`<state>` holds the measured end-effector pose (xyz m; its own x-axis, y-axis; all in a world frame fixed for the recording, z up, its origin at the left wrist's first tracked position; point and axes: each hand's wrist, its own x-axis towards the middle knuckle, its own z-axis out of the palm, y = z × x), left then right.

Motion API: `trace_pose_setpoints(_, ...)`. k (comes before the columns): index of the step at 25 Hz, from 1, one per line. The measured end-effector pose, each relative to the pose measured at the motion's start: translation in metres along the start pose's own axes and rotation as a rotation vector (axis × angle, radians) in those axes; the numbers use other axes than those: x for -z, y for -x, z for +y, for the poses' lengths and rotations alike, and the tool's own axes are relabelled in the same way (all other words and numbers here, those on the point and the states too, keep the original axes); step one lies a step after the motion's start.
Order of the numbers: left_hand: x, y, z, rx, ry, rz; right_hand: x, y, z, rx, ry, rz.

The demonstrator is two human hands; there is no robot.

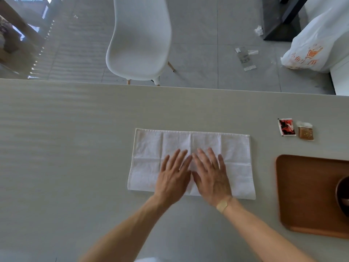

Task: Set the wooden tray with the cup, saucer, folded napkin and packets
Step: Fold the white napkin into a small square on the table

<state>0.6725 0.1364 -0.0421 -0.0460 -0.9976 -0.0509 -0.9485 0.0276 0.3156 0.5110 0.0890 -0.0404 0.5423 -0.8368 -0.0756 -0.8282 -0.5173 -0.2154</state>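
Note:
A white napkin (234, 154) lies flat on the grey table as a long rectangle with fold creases. My left hand (172, 176) and my right hand (210, 173) rest side by side on its middle, palms down, fingers spread, holding nothing. At the right edge sits the wooden tray (302, 195), and a dark round dish (342, 193) on it is cut off by the frame. Beyond the tray lie a red packet (286, 127) and a brown packet (305, 131), side by side on the table.
The table's (75, 148) far edge runs across the upper middle. Behind it stands a white chair (139, 40). A white plastic bag (317, 48) and scraps of litter (245, 57) lie on the floor at the right.

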Motion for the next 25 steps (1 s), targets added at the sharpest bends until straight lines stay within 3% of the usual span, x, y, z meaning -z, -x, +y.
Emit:
trace_pose_setpoints(6,-0.025,0.021,0.008,0.071,-0.066,-0.131,-0.026,0.028,-0.004,-0.181,0.028,-0.122)
trace_pose_setpoints(15,0.007,0.078,-0.107,0.225,-0.188,-0.113,-0.017,0.067,0.052,-0.544,-0.015,-0.052)
trace_pose_setpoints(20,0.01,0.075,-0.102,0.233,-0.177,-0.099,-0.011,0.063,0.048,-0.511,-0.031,-0.024)
trace_pose_setpoints(25,0.009,-0.004,-0.049,0.098,-0.041,-0.046,0.003,-0.001,0.036,-0.219,-0.026,-0.029)
